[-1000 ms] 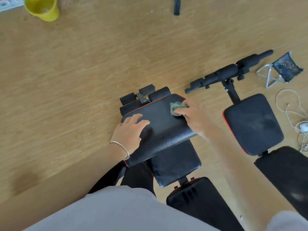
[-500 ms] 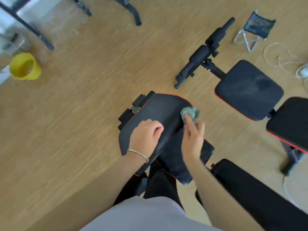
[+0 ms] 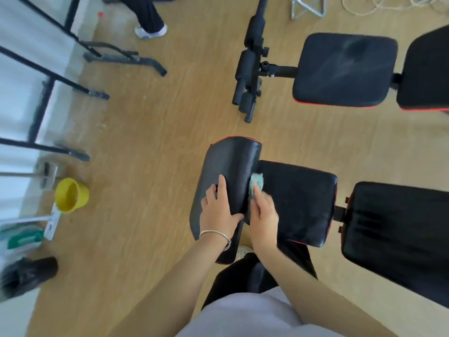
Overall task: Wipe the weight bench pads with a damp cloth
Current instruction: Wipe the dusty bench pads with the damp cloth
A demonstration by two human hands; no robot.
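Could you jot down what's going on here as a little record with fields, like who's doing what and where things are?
Activity: wiping a weight bench
Left hand: flat on the raised pad, steadying it
Right hand: pressing the green cloth where the raised pad meets the seat pad
Yellow bucket: on the floor, left
Second bench: beyond, untouched

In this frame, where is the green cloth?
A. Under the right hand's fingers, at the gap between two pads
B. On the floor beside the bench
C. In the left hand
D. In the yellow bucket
A: the green cloth sits under the right hand where the raised pad meets the flat pad; the left hand rests bare on the raised pad.
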